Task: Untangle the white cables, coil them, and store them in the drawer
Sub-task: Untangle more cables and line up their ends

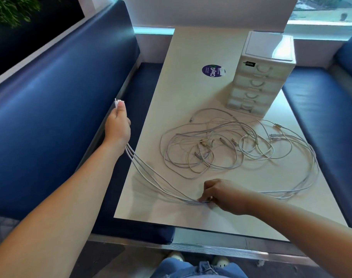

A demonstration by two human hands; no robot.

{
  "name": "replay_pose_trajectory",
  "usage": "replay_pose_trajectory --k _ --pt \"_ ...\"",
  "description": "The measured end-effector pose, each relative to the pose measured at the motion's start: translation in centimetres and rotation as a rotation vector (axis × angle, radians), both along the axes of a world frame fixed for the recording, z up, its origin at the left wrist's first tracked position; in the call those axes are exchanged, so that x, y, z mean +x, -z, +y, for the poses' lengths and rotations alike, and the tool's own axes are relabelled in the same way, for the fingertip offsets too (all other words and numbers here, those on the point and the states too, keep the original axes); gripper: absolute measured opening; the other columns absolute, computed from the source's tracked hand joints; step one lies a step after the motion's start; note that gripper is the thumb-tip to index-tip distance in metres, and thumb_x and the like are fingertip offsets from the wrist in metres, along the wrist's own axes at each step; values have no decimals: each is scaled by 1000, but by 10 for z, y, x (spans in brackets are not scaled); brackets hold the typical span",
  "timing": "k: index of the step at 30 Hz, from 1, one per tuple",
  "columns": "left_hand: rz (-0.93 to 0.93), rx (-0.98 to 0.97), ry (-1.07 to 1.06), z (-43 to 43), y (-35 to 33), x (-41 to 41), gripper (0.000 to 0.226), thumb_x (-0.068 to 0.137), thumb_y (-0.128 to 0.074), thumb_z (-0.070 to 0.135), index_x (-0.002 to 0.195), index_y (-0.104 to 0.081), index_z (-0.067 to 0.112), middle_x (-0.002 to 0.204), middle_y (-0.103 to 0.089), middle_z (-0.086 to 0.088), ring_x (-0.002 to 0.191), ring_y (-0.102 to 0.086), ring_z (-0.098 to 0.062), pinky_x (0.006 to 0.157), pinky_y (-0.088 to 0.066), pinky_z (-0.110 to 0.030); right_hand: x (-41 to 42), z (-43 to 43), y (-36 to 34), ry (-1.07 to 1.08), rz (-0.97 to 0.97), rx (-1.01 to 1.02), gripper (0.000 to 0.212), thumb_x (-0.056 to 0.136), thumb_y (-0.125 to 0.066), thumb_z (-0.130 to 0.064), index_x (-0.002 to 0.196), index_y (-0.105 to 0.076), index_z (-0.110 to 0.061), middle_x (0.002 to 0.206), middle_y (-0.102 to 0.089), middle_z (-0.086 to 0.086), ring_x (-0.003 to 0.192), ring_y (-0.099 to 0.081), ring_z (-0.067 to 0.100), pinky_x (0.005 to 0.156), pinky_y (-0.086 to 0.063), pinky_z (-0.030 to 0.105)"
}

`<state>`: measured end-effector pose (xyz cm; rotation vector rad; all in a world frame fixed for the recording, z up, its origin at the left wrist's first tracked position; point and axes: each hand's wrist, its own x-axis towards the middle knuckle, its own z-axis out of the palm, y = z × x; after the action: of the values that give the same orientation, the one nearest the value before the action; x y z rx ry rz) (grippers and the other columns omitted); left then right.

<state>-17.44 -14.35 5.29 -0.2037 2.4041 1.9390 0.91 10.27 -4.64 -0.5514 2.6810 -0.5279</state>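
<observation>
Strands stretched past the left edge of the table [191, 47]

The left hand [117, 125] grips the plug ends, fingers curled; the right hand [221, 194] pinches the same strands near the front edge, likely to slide them free of the white cables [211, 149] tangled mid-table.

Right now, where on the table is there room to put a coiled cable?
The table is bare at the far end, beyond the sticker and left of the drawer unit. Another bare strip lies between the right hand and the near edge. The middle is crowded with tangled white cables, and strands stretch to the left hand.
</observation>
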Motion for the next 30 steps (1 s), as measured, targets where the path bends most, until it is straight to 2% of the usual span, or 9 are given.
replay_pose_trajectory --k 4,9,11,14,19,21,24,27,30 --pt "15 6 41 -2 -1 -4 40 104 -32 49 72 -35 24 59 -28 7 47 -20 -8 48 -21 -25 2 1 2 0 44 -7 34 83 -57 -7 106 -69 -28 98 -61 -5 88 -59 19 76 -47 29" --pt "17 35 59 -2 -1 -4 39 104 -34 47 72 -36 24 59 -29 8 43 -23 -4 42 -23 -19 10 2 8 42 127 -67 15 81 -63 -11 89 -71 -21 86 -62 -2 75 -60 23 68 -46 27" --pt "14 37 82 -1 -1 -2 39 104 -35 47 72 -36 24 58 -28 8 40 -23 -4 38 -23 -17 12 2 10 41 141 -81 16 82 -63 -12 91 -73 -22 87 -63 -1 78 -60 24 71 -48 27" --pt "29 1 113 3 2 1 39 102 -40 49 72 -37 24 61 -31 8 47 -25 -6 46 -25 -22 15 6 11 30 192 -62 24 84 -62 -14 98 -73 -29 91 -61 -4 81 -57 21 74 -46 24" --pt "76 -47 122 15 5 8 40 97 -54 46 68 -38 24 62 -36 6 53 -30 -8 51 -28 -26 14 13 -3 52 35 -102 33 91 -53 -15 118 -67 -27 105 -62 -2 95 -54 13 84 -39 20" --pt "86 -43 109 21 4 14 43 98 -53 46 66 -37 23 59 -34 6 51 -29 -8 51 -27 -25 10 16 -8 116 38 -169 28 92 -54 -17 116 -68 -21 100 -65 -2 86 -59 12 80 -46 22" --pt "71 -16 72 30 1 25 44 99 -48 48 64 -36 23 55 -33 9 47 -27 -6 49 -26 -24 -4 25 -9 296 177 -207 16 88 -62 -20 101 -70 -18 93 -63 -3 74 -61 14 74 -52 34" --pt "85 -13 52 35 -2 35 48 100 -45 48 62 -32 22 50 -29 12 43 -25 -6 47 -24 -24 -22 32 -4 453 280 -139 19 83 -70 -24 99 -67 -14 96 -59 2 85 -61 23 77 -51 35" --pt "98 -31 52 39 -4 43 49 101 -44 47 62 -30 20 46 -29 13 41 -24 -6 47 -23 -24 -36 35 3 482 248 -39 27 81 -71 -28 104 -65 -15 103 -59 4 94 -57 27 79 -49 35"
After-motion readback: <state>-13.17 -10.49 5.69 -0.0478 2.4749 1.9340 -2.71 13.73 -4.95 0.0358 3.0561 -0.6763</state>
